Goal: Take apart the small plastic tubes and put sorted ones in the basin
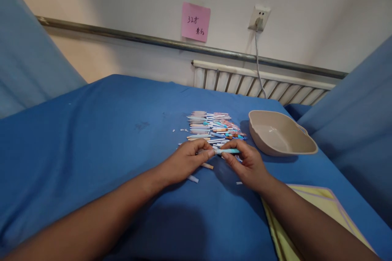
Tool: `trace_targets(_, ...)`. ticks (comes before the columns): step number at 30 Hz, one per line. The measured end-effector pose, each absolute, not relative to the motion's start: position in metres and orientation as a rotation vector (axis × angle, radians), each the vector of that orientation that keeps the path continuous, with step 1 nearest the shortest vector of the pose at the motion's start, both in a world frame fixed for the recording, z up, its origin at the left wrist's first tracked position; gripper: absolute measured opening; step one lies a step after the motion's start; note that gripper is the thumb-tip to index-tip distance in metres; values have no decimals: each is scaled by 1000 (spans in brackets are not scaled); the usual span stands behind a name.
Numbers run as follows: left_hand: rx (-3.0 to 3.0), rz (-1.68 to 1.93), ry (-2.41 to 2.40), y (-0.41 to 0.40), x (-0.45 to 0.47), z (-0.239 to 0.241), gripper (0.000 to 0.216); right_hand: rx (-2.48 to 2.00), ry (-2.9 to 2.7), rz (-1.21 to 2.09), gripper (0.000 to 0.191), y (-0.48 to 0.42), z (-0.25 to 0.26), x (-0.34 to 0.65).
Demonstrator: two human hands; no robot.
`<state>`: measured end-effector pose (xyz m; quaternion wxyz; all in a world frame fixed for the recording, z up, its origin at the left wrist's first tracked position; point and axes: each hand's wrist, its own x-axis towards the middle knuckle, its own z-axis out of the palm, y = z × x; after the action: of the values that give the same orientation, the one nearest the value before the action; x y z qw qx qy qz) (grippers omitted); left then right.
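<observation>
Head view: your left hand (186, 159) and right hand (246, 163) each close their grip on one light-blue pen (227, 151), held level just in front of the pen pile (214, 127). Beige bowl (280, 133) sits right of the pile, on the blue tabletop (101, 138).

In front of me is a pale wall (306, 0) with a pink note (195, 21), a socket (259, 17) with a plugged cable, a metal rail (153, 41) and a white radiator (260, 83). Blue curtains (24, 57) hang on both sides.
</observation>
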<state>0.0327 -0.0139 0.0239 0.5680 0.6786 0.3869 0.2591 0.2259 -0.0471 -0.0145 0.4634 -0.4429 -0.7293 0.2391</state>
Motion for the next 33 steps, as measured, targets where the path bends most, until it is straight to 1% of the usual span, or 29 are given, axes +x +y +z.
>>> trace_targets(9, 1532, 536, 935, -13, 28, 14, 23, -1094, -1786, 618, 6, -46, -13, 227)
trace_targets(18, 1501, 586, 958, -8, 29, 18, 21, -1133, -1593, 803, 10, -44, -21, 229)
trace_targets(26, 1499, 664, 932, -11, 33, 18, 21, -1136, -1661, 761, 10, -47, -19, 227)
trace_targets(31, 1474, 674, 856, -11, 35, 12, 27, -1099, -1692, 680, 8, -47, -15, 226)
trace_targets(33, 1475, 667, 875, -11, 35, 11, 25, -1087, -1723, 640, 6, -48, -13, 225)
